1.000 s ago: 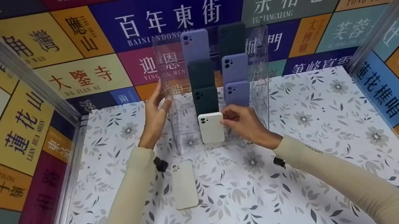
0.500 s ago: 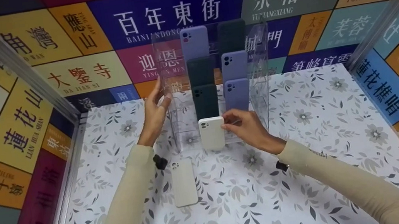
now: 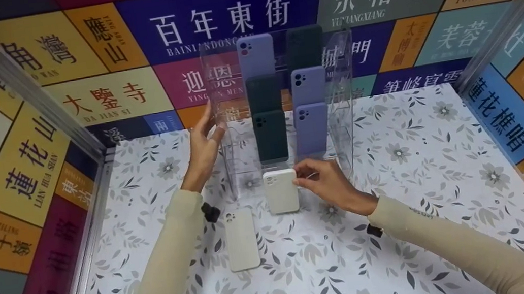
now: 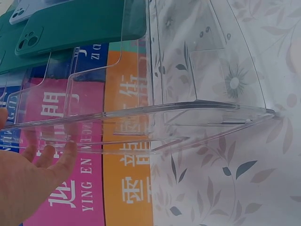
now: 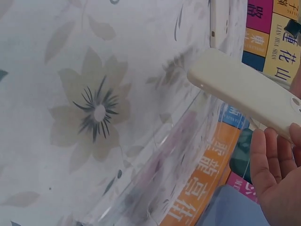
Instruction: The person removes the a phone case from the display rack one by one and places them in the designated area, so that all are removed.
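My right hand (image 3: 331,184) pinches a cream-white phone case (image 3: 282,193) by its upper right side, just in front of a clear stepped display stand (image 3: 345,99). In the right wrist view the held phone case (image 5: 244,89) is tilted, with the thumb on one face and the fingers on the other. At the stand's left side, my left hand (image 3: 203,150) grips the clear side panel. The left wrist view has the left hand (image 4: 35,176) around the edge of that panel (image 4: 141,110), fingers partly seen through it. A second cream phone case (image 3: 241,239) lies flat on the table.
Purple phone cases (image 3: 312,129) and dark green phone cases (image 3: 271,136) lean in two columns on the stand's steps. Walls with colourful lettered panels (image 3: 223,14) enclose the flower-patterned table (image 3: 412,264) at the back and sides.
My right hand has drawn the cream phone case down and toward me, away from the stand's lowest step. The left hand stays at the stand's side.
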A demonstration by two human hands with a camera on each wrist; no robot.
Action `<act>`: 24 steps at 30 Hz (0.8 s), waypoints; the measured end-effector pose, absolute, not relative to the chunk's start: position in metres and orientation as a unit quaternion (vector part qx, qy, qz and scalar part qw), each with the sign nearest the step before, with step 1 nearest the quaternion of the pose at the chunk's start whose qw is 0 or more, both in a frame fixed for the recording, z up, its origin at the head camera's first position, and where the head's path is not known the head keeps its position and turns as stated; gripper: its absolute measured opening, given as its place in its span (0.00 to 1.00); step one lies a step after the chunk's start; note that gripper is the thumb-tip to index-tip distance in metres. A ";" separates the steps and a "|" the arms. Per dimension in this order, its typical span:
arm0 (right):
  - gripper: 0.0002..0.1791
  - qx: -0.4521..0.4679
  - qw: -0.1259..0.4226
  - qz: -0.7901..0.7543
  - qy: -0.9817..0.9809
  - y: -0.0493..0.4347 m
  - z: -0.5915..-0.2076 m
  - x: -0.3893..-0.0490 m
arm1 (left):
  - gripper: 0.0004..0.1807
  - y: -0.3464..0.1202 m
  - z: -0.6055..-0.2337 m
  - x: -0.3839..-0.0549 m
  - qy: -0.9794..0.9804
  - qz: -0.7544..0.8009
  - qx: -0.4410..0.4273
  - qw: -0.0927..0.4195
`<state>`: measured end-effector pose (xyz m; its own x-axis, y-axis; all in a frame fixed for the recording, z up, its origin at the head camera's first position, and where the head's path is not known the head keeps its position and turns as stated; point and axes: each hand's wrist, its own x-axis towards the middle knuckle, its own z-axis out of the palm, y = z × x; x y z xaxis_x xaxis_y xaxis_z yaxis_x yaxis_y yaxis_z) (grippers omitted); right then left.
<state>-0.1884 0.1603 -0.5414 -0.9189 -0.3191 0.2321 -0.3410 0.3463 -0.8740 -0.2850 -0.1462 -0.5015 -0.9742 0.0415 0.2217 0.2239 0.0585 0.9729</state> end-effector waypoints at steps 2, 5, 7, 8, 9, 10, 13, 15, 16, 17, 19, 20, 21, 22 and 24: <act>0.10 0.205 0.009 0.536 -0.819 0.161 -0.544 -0.186 | 0.39 -0.146 -0.502 -0.285 -0.724 -0.680 -0.093 0.070; 0.10 0.206 0.008 0.534 -0.820 0.161 -0.548 -0.184 | 0.39 -0.146 -0.502 -0.285 -0.722 -0.682 -0.094 0.072; 0.10 0.204 0.004 0.537 -0.818 0.161 -0.552 -0.182 | 0.39 -0.146 -0.502 -0.285 -0.721 -0.683 -0.094 0.071; 0.10 0.204 0.002 0.541 -0.816 0.161 -0.553 -0.181 | 0.39 -0.146 -0.502 -0.285 -0.721 -0.683 -0.093 0.069; 0.10 0.203 0.000 0.545 -0.813 0.161 -0.555 -0.181 | 0.39 -0.146 -0.502 -0.285 -0.721 -0.683 -0.092 0.068; 0.10 0.203 -0.002 0.549 -0.811 0.161 -0.557 -0.180 | 0.39 -0.146 -0.502 -0.284 -0.722 -0.683 -0.092 0.067; 0.10 0.205 -0.006 0.562 -0.801 0.161 -0.561 -0.179 | 0.39 -0.147 -0.502 -0.284 -0.724 -0.681 -0.090 0.067; 0.10 0.204 -0.009 0.567 -0.798 0.161 -0.563 -0.178 | 0.39 -0.147 -0.502 -0.284 -0.723 -0.682 -0.091 0.068; 0.10 0.203 -0.011 0.568 -0.798 0.160 -0.564 -0.178 | 0.39 -0.147 -0.502 -0.284 -0.722 -0.683 -0.091 0.067; 0.10 0.201 -0.014 0.570 -0.797 0.160 -0.565 -0.178 | 0.39 -0.147 -0.502 -0.284 -0.721 -0.683 -0.091 0.067; 0.11 0.197 -0.019 0.567 -0.799 0.160 -0.567 -0.178 | 0.39 -0.146 -0.502 -0.284 -0.720 -0.685 -0.091 0.066; 0.11 0.194 -0.022 0.566 -0.801 0.159 -0.567 -0.177 | 0.39 -0.146 -0.501 -0.284 -0.720 -0.685 -0.091 0.066; 0.11 0.192 -0.026 0.564 -0.803 0.159 -0.568 -0.177 | 0.39 -0.146 -0.501 -0.284 -0.720 -0.685 -0.089 0.065; 0.11 0.189 -0.029 0.563 -0.804 0.158 -0.569 -0.177 | 0.39 -0.146 -0.501 -0.284 -0.721 -0.684 -0.087 0.064; 0.11 0.182 -0.035 0.564 -0.805 0.157 -0.571 -0.176 | 0.39 -0.145 -0.501 -0.284 -0.722 -0.684 -0.084 0.064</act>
<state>-0.1757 0.1570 -0.5715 -0.9312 -0.3324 0.1497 -0.2543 0.2982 -0.9200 -0.2844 -0.1452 -0.5012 -0.9775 0.0340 0.2081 0.2097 0.0511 0.9764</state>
